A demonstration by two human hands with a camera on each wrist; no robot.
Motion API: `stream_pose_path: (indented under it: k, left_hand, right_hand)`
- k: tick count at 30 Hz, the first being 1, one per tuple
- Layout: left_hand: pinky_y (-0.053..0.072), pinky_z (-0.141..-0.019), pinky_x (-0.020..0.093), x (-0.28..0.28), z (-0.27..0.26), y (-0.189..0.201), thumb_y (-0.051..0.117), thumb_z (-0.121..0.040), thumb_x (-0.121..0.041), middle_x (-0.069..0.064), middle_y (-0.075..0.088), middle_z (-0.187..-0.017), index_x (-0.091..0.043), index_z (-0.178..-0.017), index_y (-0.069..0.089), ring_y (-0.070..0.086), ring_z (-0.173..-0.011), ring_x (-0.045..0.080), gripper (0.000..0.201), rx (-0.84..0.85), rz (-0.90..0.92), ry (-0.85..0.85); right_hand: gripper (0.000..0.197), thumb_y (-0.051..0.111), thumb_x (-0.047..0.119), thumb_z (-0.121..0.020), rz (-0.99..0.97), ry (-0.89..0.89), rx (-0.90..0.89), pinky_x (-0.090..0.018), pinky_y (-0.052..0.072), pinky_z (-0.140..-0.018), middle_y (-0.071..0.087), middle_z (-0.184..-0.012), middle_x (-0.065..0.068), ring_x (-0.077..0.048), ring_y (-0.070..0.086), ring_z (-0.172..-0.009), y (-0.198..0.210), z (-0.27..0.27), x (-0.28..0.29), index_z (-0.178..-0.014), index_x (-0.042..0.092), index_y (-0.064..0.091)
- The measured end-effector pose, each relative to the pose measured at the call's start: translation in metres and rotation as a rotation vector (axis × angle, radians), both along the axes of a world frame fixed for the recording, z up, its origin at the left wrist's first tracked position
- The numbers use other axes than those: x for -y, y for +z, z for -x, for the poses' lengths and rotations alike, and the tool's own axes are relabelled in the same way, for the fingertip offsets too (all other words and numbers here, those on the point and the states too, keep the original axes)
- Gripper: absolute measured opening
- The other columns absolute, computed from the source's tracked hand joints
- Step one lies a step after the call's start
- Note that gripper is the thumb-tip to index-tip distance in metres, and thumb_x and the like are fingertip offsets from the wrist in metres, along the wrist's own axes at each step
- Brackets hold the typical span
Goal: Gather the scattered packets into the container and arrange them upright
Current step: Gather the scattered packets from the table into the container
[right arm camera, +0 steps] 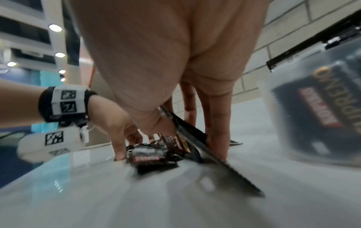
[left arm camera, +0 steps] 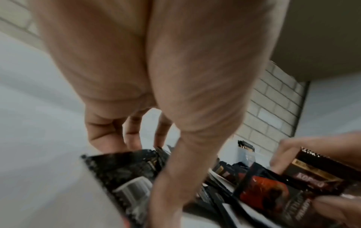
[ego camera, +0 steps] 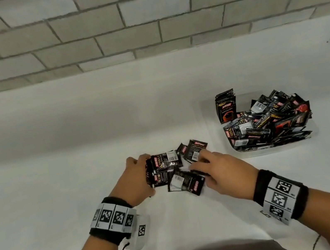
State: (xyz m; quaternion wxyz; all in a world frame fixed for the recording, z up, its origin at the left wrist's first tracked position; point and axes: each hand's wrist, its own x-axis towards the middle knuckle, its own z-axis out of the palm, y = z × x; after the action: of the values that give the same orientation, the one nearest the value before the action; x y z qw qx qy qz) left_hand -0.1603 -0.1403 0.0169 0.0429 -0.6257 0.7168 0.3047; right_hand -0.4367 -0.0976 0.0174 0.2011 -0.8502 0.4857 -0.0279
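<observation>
The person is scooping up the last loose packets (ego camera: 172, 170) that lie on the white table (ego camera: 57, 164), just in front of the body and to the left of the clear container (ego camera: 216, 138). The left hand (ego camera: 135, 181) curls round the left side of the little heap, with its thumb and fingers bent onto the packets there. The right hand (ego camera: 217, 167) comes in from the other side; its fingers reach down to the table and a packet (right arm camera: 197, 148) is pinched between thumb and fingers, standing up on its edge. To do this step well, it looks best for both hands to push the heap together from the two sides, so the packets stack flat against each other, and then to squeeze the stack firmly before lifting. The packets look slick and thin, so a loose hold could let some slip out. About six packets can be seen in the heap on the table, but some hide under others, so the count is not sure. There is one container. In it, one neat row of packets (ego camera: 226, 106) stands upright at the back left corner, and a big jumbled pile (ego camera: 272, 122) fills the rest, too many and too mixed to count. That pile is not yet standing up, so much of the tidying is still left to do.
</observation>
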Motion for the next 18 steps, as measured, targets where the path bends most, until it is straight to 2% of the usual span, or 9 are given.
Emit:
stream_pose_path:
  k: [3, 5, 6, 9, 12, 14, 15, 16, 18]
  left_hand:
    - [0.045, -0.065, 0.016, 0.002, -0.012, 0.003, 0.084, -0.07, -0.007, -0.003, 0.067, -0.097, -0.027, -0.139, 0.039, 0.066, -0.081, 0.01, 0.085, -0.061, -0.019, 0.057]
    - [0.043, -0.056, 0.012, 0.003, -0.023, 0.01, 0.084, -0.074, -0.007, -0.003, 0.072, -0.083, -0.026, -0.128, 0.046, 0.068, -0.064, 0.004, 0.069, -0.078, -0.042, 0.085]
    - [0.043, -0.056, 0.011, 0.003, -0.029, 0.016, 0.085, -0.075, -0.008, -0.002, 0.073, -0.081, -0.026, -0.118, 0.052, 0.068, -0.061, 0.003, 0.057, -0.078, -0.05, 0.096]
    - [0.038, -0.055, 0.015, 0.005, -0.045, 0.041, 0.084, -0.079, -0.017, -0.004, 0.072, -0.076, -0.029, -0.083, 0.063, 0.065, -0.065, 0.006, 0.025, 0.004, -0.012, 0.088]
    - [0.037, -0.058, 0.022, 0.009, -0.047, 0.068, 0.084, -0.08, -0.023, -0.007, 0.068, -0.068, -0.028, -0.071, 0.067, 0.06, -0.068, 0.007, 0.02, -0.015, 0.033, 0.079]
    - [0.041, -0.062, 0.023, 0.015, -0.033, 0.073, 0.085, -0.078, -0.025, -0.008, 0.067, -0.071, -0.029, -0.071, 0.067, 0.06, -0.071, 0.005, 0.02, -0.088, 0.028, 0.044]
    - [0.045, -0.069, 0.025, 0.019, -0.022, 0.07, 0.087, -0.077, -0.025, -0.01, 0.068, -0.079, -0.03, -0.073, 0.067, 0.061, -0.078, 0.007, 0.02, -0.116, 0.004, 0.011]
    - [0.048, -0.08, 0.029, 0.023, -0.009, 0.064, 0.088, -0.075, -0.025, -0.012, 0.067, -0.092, -0.032, -0.075, 0.066, 0.062, -0.089, 0.01, 0.023, -0.131, -0.029, -0.033]
    - [0.046, -0.095, 0.036, 0.032, 0.017, 0.045, 0.089, -0.074, -0.028, -0.009, 0.058, -0.118, -0.033, -0.076, 0.061, 0.054, -0.109, 0.014, 0.028, -0.086, -0.083, -0.131]
  right_hand:
    - [0.041, 0.057, 0.012, -0.091, 0.056, -0.123, 0.183, -0.036, 0.057, -0.073, 0.056, -0.117, 0.004, -0.021, 0.064, -0.078, 0.004, 0.005, 0.002, -0.13, 0.025, 0.061]
    - [0.041, 0.061, 0.009, -0.09, 0.095, -0.187, 0.271, -0.031, 0.057, -0.076, 0.06, -0.118, 0.007, -0.016, 0.065, -0.08, 0.008, 0.01, 0.002, -0.129, 0.023, 0.062]
    - [0.043, 0.062, 0.009, -0.089, 0.106, -0.21, 0.305, -0.03, 0.056, -0.077, 0.061, -0.117, 0.008, -0.014, 0.065, -0.082, 0.01, 0.012, 0.001, -0.129, 0.023, 0.062]
    - [0.046, 0.065, 0.01, -0.088, 0.103, -0.253, 0.407, -0.026, 0.053, -0.087, 0.064, -0.118, 0.007, -0.011, 0.064, -0.095, 0.017, 0.016, -0.002, -0.132, 0.022, 0.059]
    - [0.047, 0.069, 0.01, -0.088, 0.072, -0.313, 0.519, -0.018, 0.052, -0.089, 0.065, -0.116, 0.012, -0.001, 0.062, -0.101, 0.031, 0.019, -0.005, -0.131, 0.024, 0.057]
    - [0.051, 0.068, 0.009, -0.087, 0.015, -0.38, 0.562, -0.016, 0.054, -0.077, 0.067, -0.108, 0.013, 0.002, 0.065, -0.087, 0.045, 0.021, -0.001, -0.131, 0.029, 0.051]
    - [0.053, 0.067, 0.009, -0.087, -0.018, -0.401, 0.537, -0.019, 0.055, -0.067, 0.069, -0.102, 0.01, -0.001, 0.065, -0.074, 0.052, 0.022, 0.004, -0.131, 0.03, 0.048]
    - [0.053, 0.066, 0.009, -0.086, -0.056, -0.397, 0.46, -0.024, 0.054, -0.06, 0.07, -0.096, 0.006, -0.004, 0.063, -0.063, 0.058, 0.022, 0.009, -0.13, 0.03, 0.046]
    - [0.05, 0.063, 0.01, -0.085, -0.157, -0.306, 0.215, -0.027, 0.051, -0.056, 0.069, -0.092, 0.001, -0.007, 0.06, -0.063, 0.067, 0.015, 0.022, -0.129, 0.025, 0.046]
